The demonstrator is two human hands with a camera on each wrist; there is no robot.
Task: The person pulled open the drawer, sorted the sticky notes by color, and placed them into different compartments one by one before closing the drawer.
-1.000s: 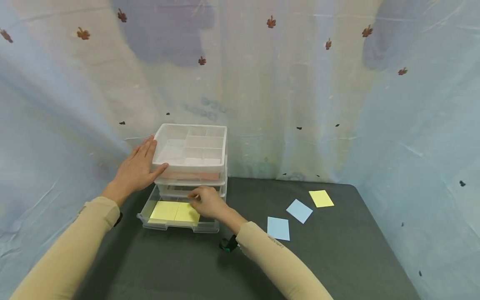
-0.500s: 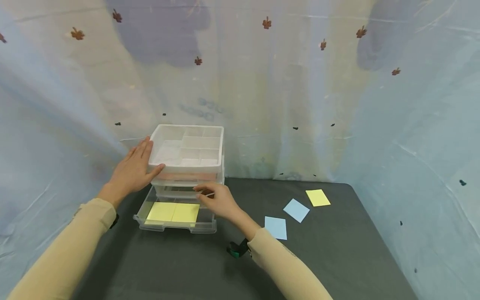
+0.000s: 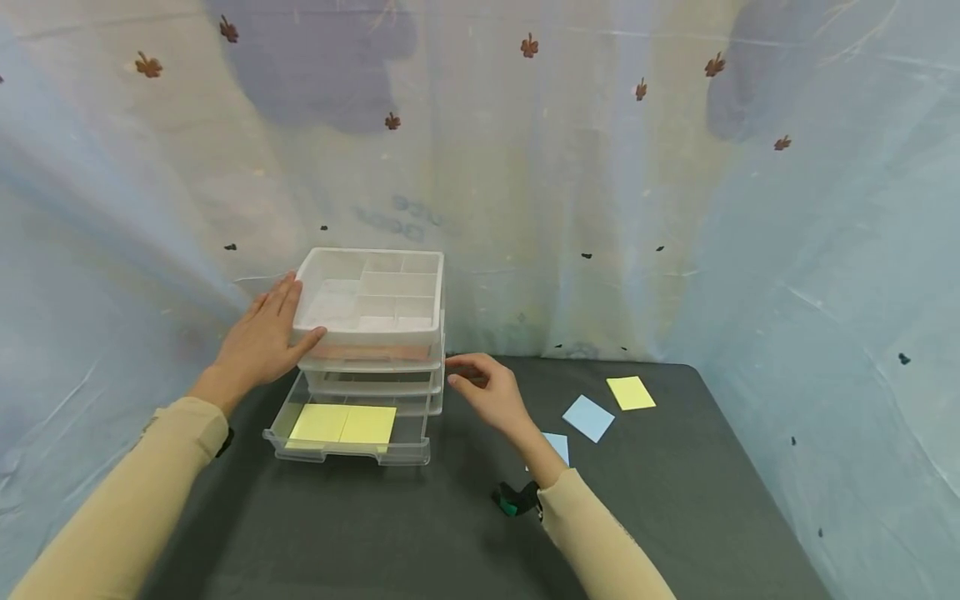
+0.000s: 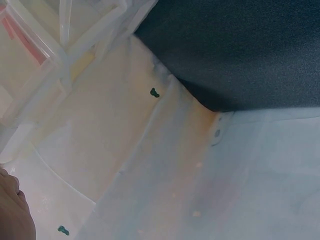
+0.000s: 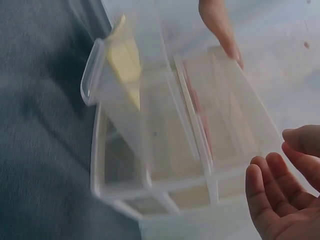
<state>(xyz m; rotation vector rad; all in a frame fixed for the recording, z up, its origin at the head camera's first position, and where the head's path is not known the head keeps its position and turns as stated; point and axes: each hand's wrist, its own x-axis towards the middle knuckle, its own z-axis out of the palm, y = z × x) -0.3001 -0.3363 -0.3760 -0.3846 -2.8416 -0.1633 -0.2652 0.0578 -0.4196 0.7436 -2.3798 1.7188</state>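
Head view: nearest you, the pulled-out bottom drawer [image 3: 406, 455] looks light, stiff and slick, best taken by its front lip. Beyond, your right hand [image 3: 497, 398] is empty, fingers loosely bent, beside the box [image 3: 367, 337]; your left hand [image 3: 258, 346] touches its left side, fingers straight.

dark tabletop [image 3: 360, 533], rounded far corner | pale sheet [image 3: 487, 183] hanging behind | brown leaf motifs [image 3: 529, 46] on it

A curtain [image 3: 480, 192] in pale blue, cream and mauve hangs in soft folds behind the dark grey table [image 3: 675, 500] and along both sides. Brown leaf shapes [image 3: 529, 46] dot its upper part, small dark marks [image 3: 587, 256] its lower; faint shadows [image 3: 210, 508] lie on the table.
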